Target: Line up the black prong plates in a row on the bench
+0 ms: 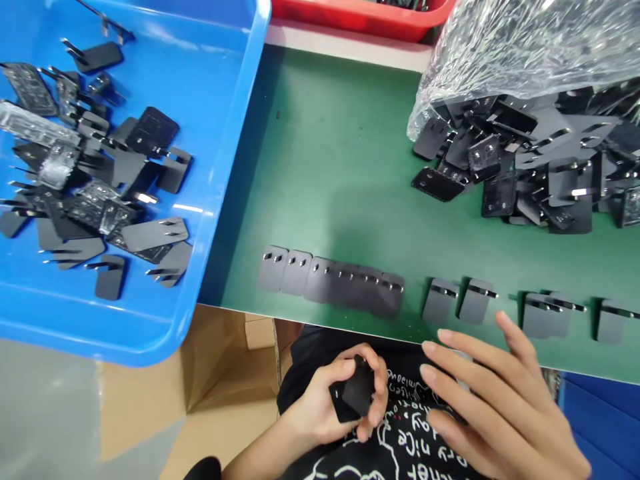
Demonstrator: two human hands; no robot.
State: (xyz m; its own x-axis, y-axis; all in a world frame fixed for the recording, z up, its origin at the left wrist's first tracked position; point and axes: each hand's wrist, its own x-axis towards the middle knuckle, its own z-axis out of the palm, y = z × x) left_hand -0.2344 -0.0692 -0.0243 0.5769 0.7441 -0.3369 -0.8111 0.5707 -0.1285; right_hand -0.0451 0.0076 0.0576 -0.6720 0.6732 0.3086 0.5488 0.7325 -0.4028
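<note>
My left hand (345,393) is closed around a few small black plates (354,393), held just off the table's front edge before the shirt. My right hand (500,400) has its fingers spread and holds nothing visible; it hovers by the front edge near some loose plates. A side-by-side row of black plates with two metal pins each (330,280) lies on the green table (320,167). To its right are a single plate (440,300), another plate (476,301), an overlapping pair (545,315) and a further plate (613,321).
At the left stands a blue bin (220,167) with many pinned black plates. A clear plastic bag (520,47) spills a heap of similar plates (515,167) at the back right. Part of a red bin (350,17) shows behind, and a cardboard box (225,367) sits below the table.
</note>
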